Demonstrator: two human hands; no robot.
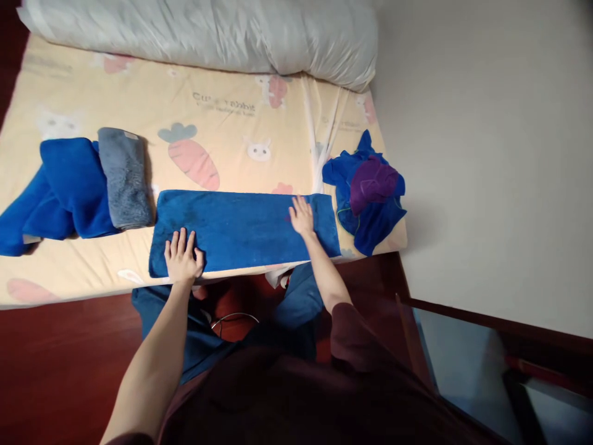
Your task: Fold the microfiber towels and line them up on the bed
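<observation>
A blue towel (241, 228) lies flat in a long strip along the near edge of the bed. My left hand (182, 254) rests on its near left corner area, fingers spread. Toward the right end, my right hand (302, 215) lies flat on the same towel with its fingers stretched out. Just left of the strip sits a rolled or folded grey towel (125, 179), partly over some folded blue cloths (74, 185). To the right is a crumpled heap of blue cloths (370, 225) with a purple cloth (373, 182) on top.
The bed has a pale yellow sheet (231, 148) printed with rabbits and carrots. A long grey-white bundle (208, 31) stretches across its far side. At the right stands a plain wall (486, 154), with a dark-framed glassy piece (463, 358) below. The floor (60, 364) is reddish-brown.
</observation>
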